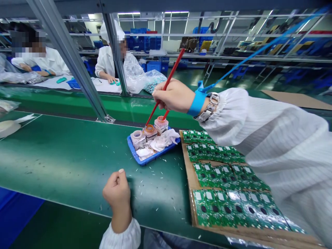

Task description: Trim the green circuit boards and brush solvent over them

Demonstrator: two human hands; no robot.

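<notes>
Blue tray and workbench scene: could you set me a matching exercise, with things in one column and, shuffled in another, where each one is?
Things:
1. long red stick
2. crumpled white cloths
3. green circuit boards
4. bare left hand

Places:
A. over the green workbench
B. in the blue plastic tray
C. gripped in the right hand
D. on brown cardboard

Pairs: 1C, 2B, 3D, 4A
</notes>
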